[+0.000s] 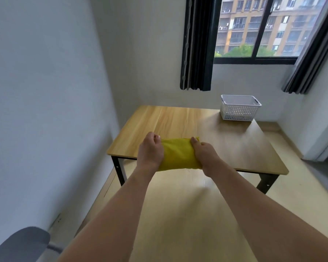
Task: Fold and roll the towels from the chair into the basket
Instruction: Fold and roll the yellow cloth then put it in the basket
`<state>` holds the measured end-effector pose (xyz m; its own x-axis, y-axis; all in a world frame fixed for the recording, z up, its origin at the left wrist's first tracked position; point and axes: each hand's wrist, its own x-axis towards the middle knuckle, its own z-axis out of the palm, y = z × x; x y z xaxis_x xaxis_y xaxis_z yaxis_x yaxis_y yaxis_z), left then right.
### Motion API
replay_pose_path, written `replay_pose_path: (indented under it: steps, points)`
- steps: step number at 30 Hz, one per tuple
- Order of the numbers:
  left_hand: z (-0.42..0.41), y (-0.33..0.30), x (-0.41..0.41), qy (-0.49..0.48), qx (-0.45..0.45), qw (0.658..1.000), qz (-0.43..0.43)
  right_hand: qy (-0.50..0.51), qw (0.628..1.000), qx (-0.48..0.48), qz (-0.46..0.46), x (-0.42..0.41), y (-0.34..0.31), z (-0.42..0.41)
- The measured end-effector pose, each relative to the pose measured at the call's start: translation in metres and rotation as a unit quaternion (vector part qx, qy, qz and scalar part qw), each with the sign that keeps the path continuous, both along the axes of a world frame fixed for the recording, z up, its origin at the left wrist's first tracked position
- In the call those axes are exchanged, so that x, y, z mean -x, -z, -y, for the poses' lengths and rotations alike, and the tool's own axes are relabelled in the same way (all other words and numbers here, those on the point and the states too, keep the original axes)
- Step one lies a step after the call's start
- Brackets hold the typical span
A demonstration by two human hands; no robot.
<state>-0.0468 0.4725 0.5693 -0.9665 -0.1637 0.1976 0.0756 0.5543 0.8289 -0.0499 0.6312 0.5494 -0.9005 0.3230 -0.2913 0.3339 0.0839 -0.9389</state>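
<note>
Head view: left hand [150, 149] and right hand [204, 153] each clench one end of a folded yellow cloth towel [178, 155], held in the air over the near edge of the light wooden table [187, 125]. White perforated plastic basket [239, 107] sits at the table's far right corner, well apart from the towel. Grey chair back [19, 244] at bottom left.
</note>
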Motion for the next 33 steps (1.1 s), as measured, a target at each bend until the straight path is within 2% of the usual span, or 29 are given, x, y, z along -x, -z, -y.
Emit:
replay_pose_path:
  steps: [4, 10, 15, 19, 27, 31, 33]
  points:
    - [-0.052, -0.005, 0.029, -0.031, 0.043, 0.997, -0.05, 0.009, 0.996, -0.064, -0.059, 0.036, -0.012, -0.046]
    - [-0.148, -0.002, 0.094, 0.028, 0.052, 0.994, -0.092, 0.105, 0.981, -0.07, -0.145, 0.08, -0.012, -0.138]
    - [-0.266, -0.003, 0.14, 0.045, 0.063, 0.989, -0.125, 0.119, 0.978, -0.059, -0.159, 0.124, -0.012, -0.257]
    - [-0.349, -0.002, 0.178, 0.008, 0.065, 0.989, -0.133, 0.085, 0.981, -0.062, -0.166, 0.168, -0.015, -0.341]
    - [-0.444, -0.001, 0.249, -0.034, 0.057, 0.987, -0.146, 0.035, 0.985, -0.046, -0.163, 0.252, -0.019, -0.437]
    - [-0.498, 0.015, 0.295, -0.024, 0.046, 0.991, -0.123, 0.042, 0.985, -0.056, -0.158, 0.292, -0.005, -0.493]
    - [-0.531, 0.025, 0.315, -0.022, 0.047, 0.995, -0.086, 0.023, 0.99, -0.057, -0.126, 0.318, 0.005, -0.53]
